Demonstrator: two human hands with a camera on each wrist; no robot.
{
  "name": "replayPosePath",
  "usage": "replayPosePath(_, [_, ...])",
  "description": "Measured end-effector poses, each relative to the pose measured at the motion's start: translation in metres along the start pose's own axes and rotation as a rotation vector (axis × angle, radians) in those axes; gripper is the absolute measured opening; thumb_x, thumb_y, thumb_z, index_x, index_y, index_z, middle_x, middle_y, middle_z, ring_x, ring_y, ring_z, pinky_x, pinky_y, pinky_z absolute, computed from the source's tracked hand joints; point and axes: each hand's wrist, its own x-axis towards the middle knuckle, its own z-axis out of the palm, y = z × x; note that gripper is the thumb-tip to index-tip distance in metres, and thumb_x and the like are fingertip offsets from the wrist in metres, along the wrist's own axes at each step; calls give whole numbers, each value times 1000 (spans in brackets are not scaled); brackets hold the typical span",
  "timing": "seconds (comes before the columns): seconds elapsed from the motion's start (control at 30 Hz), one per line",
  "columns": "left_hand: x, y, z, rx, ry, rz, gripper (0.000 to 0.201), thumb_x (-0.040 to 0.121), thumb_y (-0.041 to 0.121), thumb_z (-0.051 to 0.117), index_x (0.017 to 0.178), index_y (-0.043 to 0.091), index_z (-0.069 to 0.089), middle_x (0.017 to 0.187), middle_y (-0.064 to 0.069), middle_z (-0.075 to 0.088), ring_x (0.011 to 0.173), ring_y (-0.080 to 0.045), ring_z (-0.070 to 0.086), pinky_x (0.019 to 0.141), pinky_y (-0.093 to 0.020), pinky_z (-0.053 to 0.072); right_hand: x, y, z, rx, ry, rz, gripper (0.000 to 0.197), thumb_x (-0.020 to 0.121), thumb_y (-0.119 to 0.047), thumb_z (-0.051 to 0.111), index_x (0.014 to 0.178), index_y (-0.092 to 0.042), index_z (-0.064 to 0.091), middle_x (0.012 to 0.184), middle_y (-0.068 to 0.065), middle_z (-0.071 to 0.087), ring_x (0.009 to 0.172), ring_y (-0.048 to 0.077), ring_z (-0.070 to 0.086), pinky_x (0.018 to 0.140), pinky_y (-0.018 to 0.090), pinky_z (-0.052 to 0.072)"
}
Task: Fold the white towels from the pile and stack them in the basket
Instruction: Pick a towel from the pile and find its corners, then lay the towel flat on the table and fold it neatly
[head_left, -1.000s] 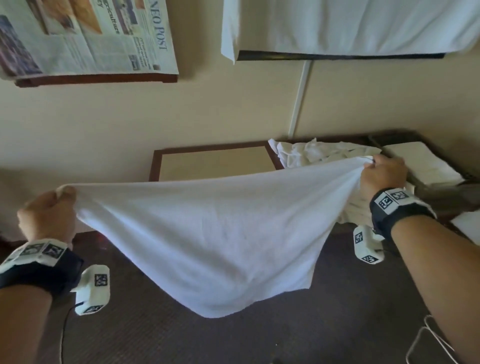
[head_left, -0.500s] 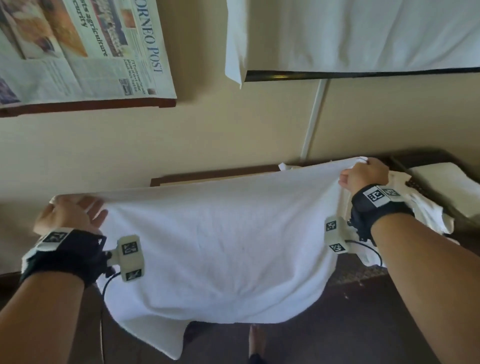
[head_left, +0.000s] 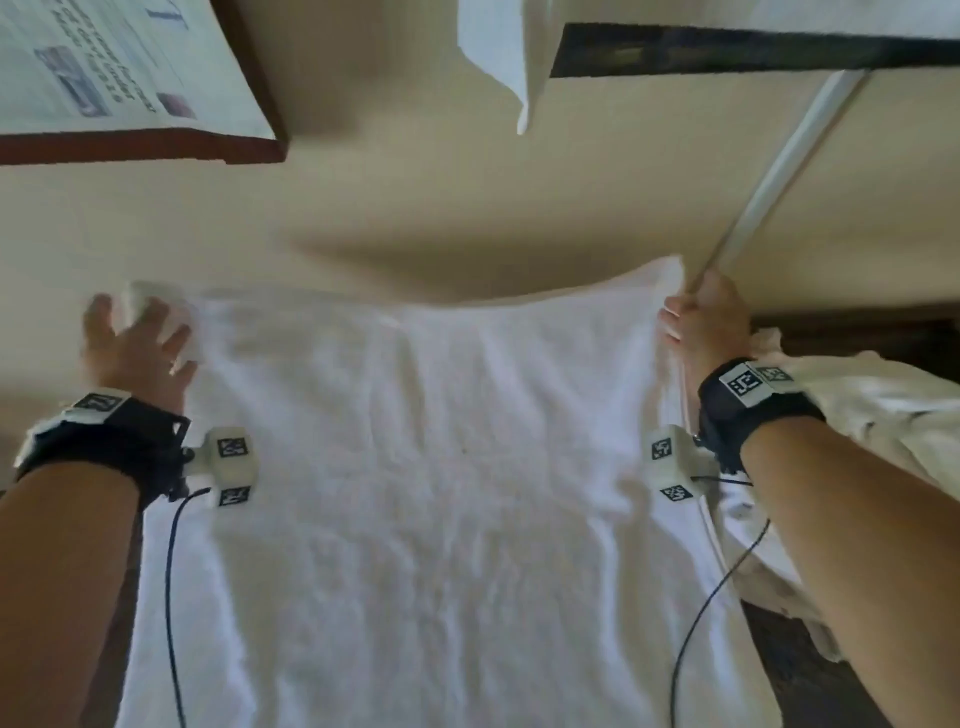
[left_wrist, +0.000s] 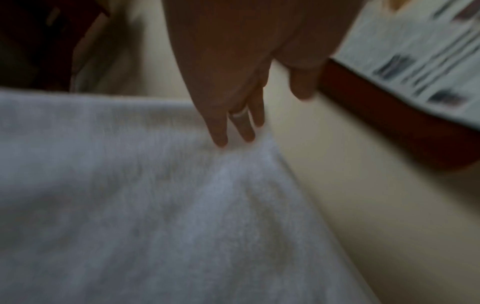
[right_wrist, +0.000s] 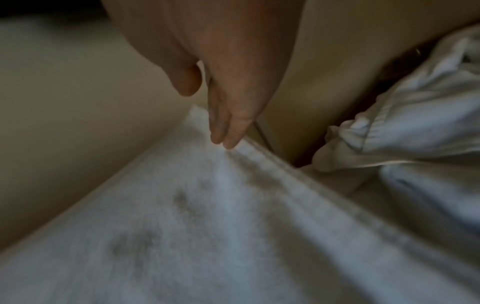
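Observation:
A white towel (head_left: 441, 467) lies spread out flat in front of me, its far edge against the beige wall. My left hand (head_left: 135, 338) rests on the far left corner with fingers spread and straight; the left wrist view shows its fingertips (left_wrist: 221, 142) touching the towel (left_wrist: 130, 205). My right hand (head_left: 701, 322) is at the far right corner. In the right wrist view its straight fingertips (right_wrist: 226, 142) press the towel's hem (right_wrist: 207, 226), with the thumb held apart. A crumpled pile of white towels (head_left: 857, 415) (right_wrist: 415, 113) lies right of my right wrist. No basket is in view.
A newspaper on a red-brown ledge (head_left: 104, 67) hangs at the upper left. A white pipe (head_left: 779, 166) runs down the wall to my right hand. A dark shelf draped in white cloth (head_left: 727, 52) is at the upper right. Dark surface (head_left: 805, 675) shows at the lower right.
The towel, held stretched in the air by both hands, has come down and now lies flat. Both hands moved forward to the wall and their fingers straightened onto the far corners.

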Motion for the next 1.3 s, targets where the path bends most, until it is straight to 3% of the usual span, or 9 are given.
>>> replayPosePath(0.07, [-6, -36, 0, 472, -182, -17, 59, 94, 48, 62, 147, 37, 40, 145, -4, 53, 126, -22, 52, 110, -43, 33, -12, 35, 8, -473, -124, -36, 41, 100, -26, 47, 141, -20, 41, 112, 7, 57, 96, 16, 61, 85, 28, 46])
replayPosePath(0.13, [-20, -83, -15, 1028, -358, -67, 73, 89, 30, 76, 152, 24, 41, 154, -15, 45, 138, -31, 45, 116, -46, 32, -35, 85, 10, -1054, -304, -97, 43, 98, -24, 46, 141, -20, 47, 133, 9, 58, 118, 30, 55, 98, 36, 44])
replayPosePath(0.23, [-39, -135, -35, 1532, -582, -129, 75, 92, 40, 71, 155, 32, 33, 168, -3, 16, 151, -30, 22, 120, -44, 21, -61, 135, 18, -1421, -530, -109, 53, 92, -40, 48, 143, -29, 36, 145, 8, 37, 124, 36, 42, 93, 45, 48])
replayPosePath(0.4, [-10, -142, -9, 1582, -591, -83, 77, 93, 52, 63, 157, 44, 21, 169, 8, -5, 155, -30, 1, 123, -54, 12, -33, 141, 40, -1566, -467, -84, 70, 90, -55, 42, 148, -23, 20, 153, 28, 18, 133, 45, 28, 105, 50, 38])
replayPosePath(0.7, [40, -141, 43, 1483, -485, 141, 70, 94, 37, 68, 155, 22, 37, 167, -4, 20, 152, -26, 22, 124, -42, 17, 26, 136, 51, -1454, -418, 8, 75, 93, -55, 44, 154, -24, 15, 163, 17, -6, 147, 42, 5, 117, 54, 20])
replayPosePath(0.8, [4, -148, 21, 1477, -472, 163, 64, 96, 37, 65, 153, 22, 40, 167, -3, 19, 152, -25, 22, 124, -44, 19, 0, 147, 35, -1386, -430, -27, 73, 95, -48, 46, 155, -24, 14, 164, 12, -6, 149, 37, -2, 121, 51, 12])
replayPosePath(1.03, [-122, -153, -68, 1583, -558, 195, 64, 96, 45, 59, 153, 23, 41, 166, -9, 21, 150, -32, 25, 118, -54, 30, -123, 166, -28, -1497, -479, -93, 62, 91, -44, 44, 146, -28, 19, 158, 10, 9, 143, 37, 22, 100, 53, 46])
replayPosePath(1.17, [-186, -157, -119, 1693, -609, 144, 76, 92, 68, 44, 158, 36, 25, 168, -6, 10, 151, -36, 19, 114, -59, 34, -194, 173, -60, -1548, -554, 35, 69, 95, -47, 42, 151, -35, 4, 162, 9, -2, 147, 36, 16, 107, 52, 40])
replayPosePath(1.3, [-204, -163, -141, 1770, -671, 107, 90, 83, 82, 28, 159, 43, 2, 169, -7, -9, 154, -38, 7, 116, -61, 29, -225, 176, -72, -1568, -636, 156, 91, 89, -69, 44, 152, -37, -14, 161, 15, -18, 149, 42, -2, 110, 54, 35])
